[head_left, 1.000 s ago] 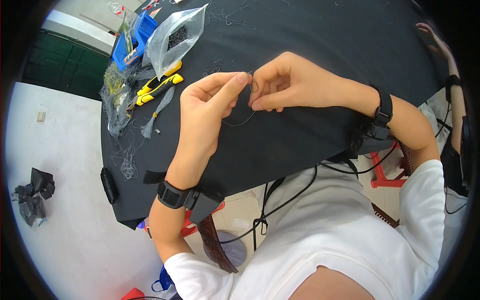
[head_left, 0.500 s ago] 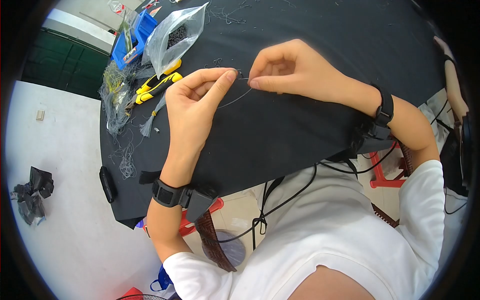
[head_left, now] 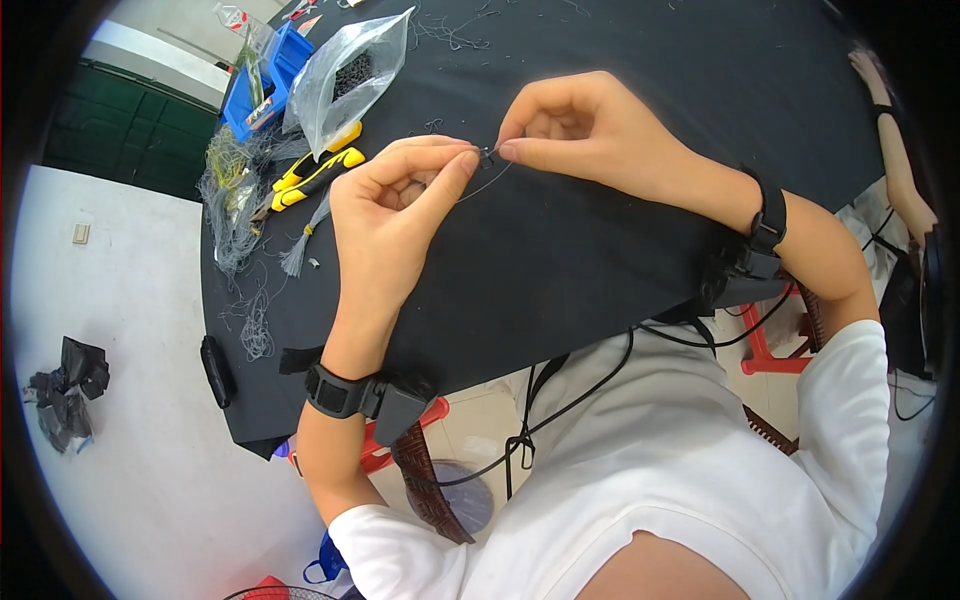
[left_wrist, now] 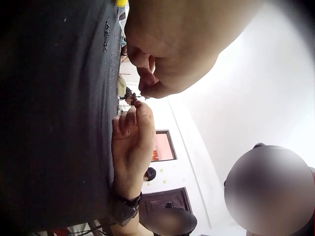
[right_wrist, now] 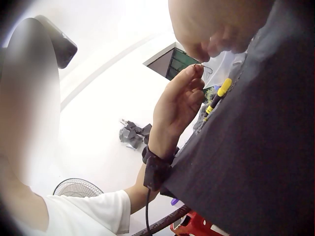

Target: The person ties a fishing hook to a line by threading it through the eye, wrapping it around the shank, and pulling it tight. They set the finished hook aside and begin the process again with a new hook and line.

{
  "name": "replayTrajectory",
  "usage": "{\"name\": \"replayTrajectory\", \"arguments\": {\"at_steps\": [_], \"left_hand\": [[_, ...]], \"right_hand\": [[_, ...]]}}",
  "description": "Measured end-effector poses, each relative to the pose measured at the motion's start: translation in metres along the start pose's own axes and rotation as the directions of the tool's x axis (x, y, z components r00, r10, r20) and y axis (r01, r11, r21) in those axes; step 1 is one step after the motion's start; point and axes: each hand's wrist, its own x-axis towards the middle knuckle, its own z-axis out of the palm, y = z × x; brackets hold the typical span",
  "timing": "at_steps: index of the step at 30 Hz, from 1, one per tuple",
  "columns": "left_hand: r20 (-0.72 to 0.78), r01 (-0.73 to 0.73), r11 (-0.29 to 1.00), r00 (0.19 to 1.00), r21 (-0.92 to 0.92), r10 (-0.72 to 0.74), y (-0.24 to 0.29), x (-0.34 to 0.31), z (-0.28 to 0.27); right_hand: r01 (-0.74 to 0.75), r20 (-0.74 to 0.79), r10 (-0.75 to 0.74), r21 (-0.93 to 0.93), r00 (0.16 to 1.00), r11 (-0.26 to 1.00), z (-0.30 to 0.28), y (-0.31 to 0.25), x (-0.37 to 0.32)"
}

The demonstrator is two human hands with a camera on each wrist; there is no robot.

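Observation:
Over the black-covered table point(head_left: 560, 290), my two hands are raised with their fingertips close together. My left hand point(head_left: 385, 225) pinches a small dark hook point(head_left: 487, 154) between thumb and forefinger. A thin grey line point(head_left: 487, 186) runs from the hook and bows below the fingertips. On the other side my right hand point(head_left: 615, 130) pinches the line right beside the hook, its other fingers curled in. In the right wrist view the left hand point(right_wrist: 174, 110) shows thumb and forefinger pressed together. Several small dark hooks point(head_left: 433, 126) lie on the cloth behind the left hand.
An open clear plastic bag point(head_left: 325, 105) of small dark pieces leans by a blue bin point(head_left: 292, 52). Yellow-and-black handled pliers point(head_left: 318, 180), a tied bundle of line point(head_left: 303, 250) and tangled line point(head_left: 232, 195) lie at left. Another person's arm point(head_left: 895, 150) is at far right.
The hands have drawn apart, the left moving left and the right slightly up. In the last half second the right fingertips have come back close to the hook.

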Motion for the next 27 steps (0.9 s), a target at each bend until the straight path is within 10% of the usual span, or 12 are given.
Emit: {"name": "replayTrajectory", "arguments": {"at_steps": [27], "left_hand": [[0.07,-0.247,0.932,0.969,0.264,0.237,-0.002,0.0003,-0.0003]], "right_hand": [[0.086,-0.087,-0.092,-0.069,0.992,0.994,-0.0006,-0.0024,-0.0009]]}}
